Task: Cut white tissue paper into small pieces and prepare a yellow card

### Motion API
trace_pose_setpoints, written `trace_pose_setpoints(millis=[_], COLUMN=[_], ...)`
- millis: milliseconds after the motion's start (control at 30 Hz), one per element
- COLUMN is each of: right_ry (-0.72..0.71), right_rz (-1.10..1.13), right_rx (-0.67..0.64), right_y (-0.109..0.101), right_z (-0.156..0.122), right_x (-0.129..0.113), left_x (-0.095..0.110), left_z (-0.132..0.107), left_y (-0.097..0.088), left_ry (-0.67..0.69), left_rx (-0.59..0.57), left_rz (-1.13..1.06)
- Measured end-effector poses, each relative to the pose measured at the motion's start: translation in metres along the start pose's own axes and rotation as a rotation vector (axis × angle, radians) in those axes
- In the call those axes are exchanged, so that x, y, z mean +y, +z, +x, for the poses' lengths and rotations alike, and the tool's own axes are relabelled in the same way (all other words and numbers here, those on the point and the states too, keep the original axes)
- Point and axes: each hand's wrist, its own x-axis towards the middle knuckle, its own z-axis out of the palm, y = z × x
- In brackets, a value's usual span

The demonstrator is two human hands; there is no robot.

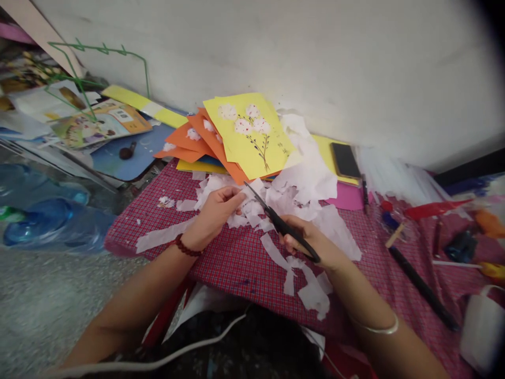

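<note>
My right hand (305,239) grips black-handled scissors (279,220), whose blades point up and to the left. The blade tips are close to the fingertips of my left hand (219,208). Thumb and forefinger of that hand are pinched together on a small piece of white tissue paper (255,187). Beneath and around both hands lies a heap of torn white paper scraps (282,196). A few loose paper strips (276,251) are on the checked cloth below the scissors.
Behind the scraps are a yellow card (236,150) with white paper flowers and several orange cards (193,138). A phone (345,160) lies right. A black stick-like object (422,287) and a white mug-like object (483,329) are far right. Water bottles (59,226) lie left.
</note>
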Motion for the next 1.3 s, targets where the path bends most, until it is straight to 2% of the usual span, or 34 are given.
trace_pose_setpoints(millis=[133,233,400,733,867,1067,1300], right_ry=[0.028,0.039,0.072,0.001,-0.003,-0.033,-0.017], right_rz=[0.040,0.065,0.086,0.031,0.008,0.026,-0.108], right_rx=[0.051,0.077,0.024,-0.089,-0.076,-0.105,-0.121], right_y=[0.001,-0.002,-0.006,-0.011,-0.016,-0.018,-0.013], right_z=[-0.001,-0.003,-0.002,-0.006,-0.010,-0.014,-0.013], right_x=[0.002,0.006,0.013,0.004,0.005,0.009,-0.002], left_x=[0.003,0.007,0.014,0.012,0.012,0.015,0.016], left_z=[-0.001,-0.003,-0.007,-0.004,-0.002,-0.003,-0.006], left_y=[-0.001,-0.009,-0.017,-0.015,-0.017,-0.017,-0.012], left_ry=[-0.050,-0.155,-0.302,-0.233,-0.145,-0.080,-0.021], left_rx=[0.000,-0.002,-0.032,0.045,0.113,0.057,0.057], left_rz=[-0.049,-0.114,-0.122,-0.073,-0.099,-0.172,-0.183])
